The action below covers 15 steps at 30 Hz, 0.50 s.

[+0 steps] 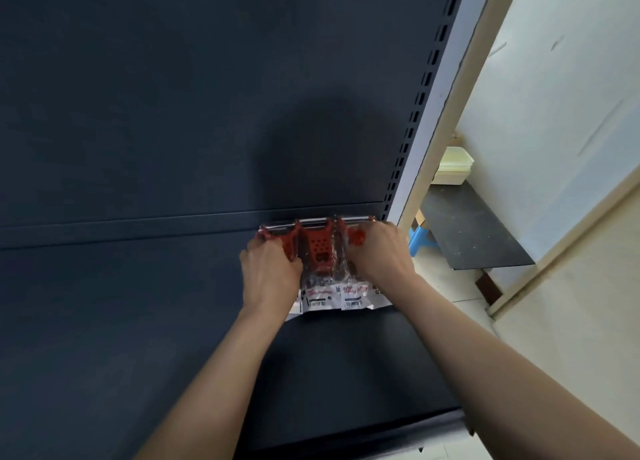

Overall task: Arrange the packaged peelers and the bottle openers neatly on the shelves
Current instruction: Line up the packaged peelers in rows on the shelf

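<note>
Three red peelers in clear plastic packs with white printed cards lie side by side at the back right of the dark shelf [138, 321], blades toward the back panel. The middle packaged peeler [319, 252] shows fully. My left hand [270, 272] rests curled on the left packaged peeler [277, 236]. Pressed onto the right packaged peeler [356, 236] is my right hand [377, 252]. Both hands hide much of the outer packs. No bottle opener is visible.
A dark back panel [173, 96] rises behind the shelf. A grey slotted upright [426, 106] bounds the shelf on the right. Beyond it lie a black board [474, 231] on the floor, a blue stool [420, 240] and stacked pale trays [453, 165].
</note>
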{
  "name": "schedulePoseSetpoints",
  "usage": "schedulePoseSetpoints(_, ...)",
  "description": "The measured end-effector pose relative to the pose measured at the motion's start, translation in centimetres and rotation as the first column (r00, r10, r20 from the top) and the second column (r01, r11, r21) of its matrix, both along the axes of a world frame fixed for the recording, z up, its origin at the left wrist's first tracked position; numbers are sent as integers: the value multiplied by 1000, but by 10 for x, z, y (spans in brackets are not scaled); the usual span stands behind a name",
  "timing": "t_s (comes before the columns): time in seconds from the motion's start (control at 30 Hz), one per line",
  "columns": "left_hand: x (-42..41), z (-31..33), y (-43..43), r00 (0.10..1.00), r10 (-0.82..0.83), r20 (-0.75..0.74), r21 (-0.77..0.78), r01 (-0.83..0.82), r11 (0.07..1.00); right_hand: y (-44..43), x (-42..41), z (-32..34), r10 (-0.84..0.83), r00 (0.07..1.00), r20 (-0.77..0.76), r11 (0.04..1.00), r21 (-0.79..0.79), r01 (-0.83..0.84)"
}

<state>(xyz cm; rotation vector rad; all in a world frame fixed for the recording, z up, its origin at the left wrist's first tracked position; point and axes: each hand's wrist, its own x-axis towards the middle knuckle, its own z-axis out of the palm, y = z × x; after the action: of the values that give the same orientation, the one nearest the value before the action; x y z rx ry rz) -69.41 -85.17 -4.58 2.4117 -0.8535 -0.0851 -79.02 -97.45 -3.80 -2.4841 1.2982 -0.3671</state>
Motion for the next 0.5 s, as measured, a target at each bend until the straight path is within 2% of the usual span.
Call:
schedulePoseSetpoints(0.13,-4,-2,-4,995,97,-12,98,-96,991,-12,-2,-11,11,1000,8,999,42,-12)
schedulePoseSetpoints(0.37,-5,-6,-9,990,139,5,93,-139,986,-19,0,-24,76,997,10,997,9,-76)
schedulePoseSetpoints(0.5,-8,-4,-6,985,170,21,145,-172,974,-21,2,-30,72,997,17,997,6,-72)
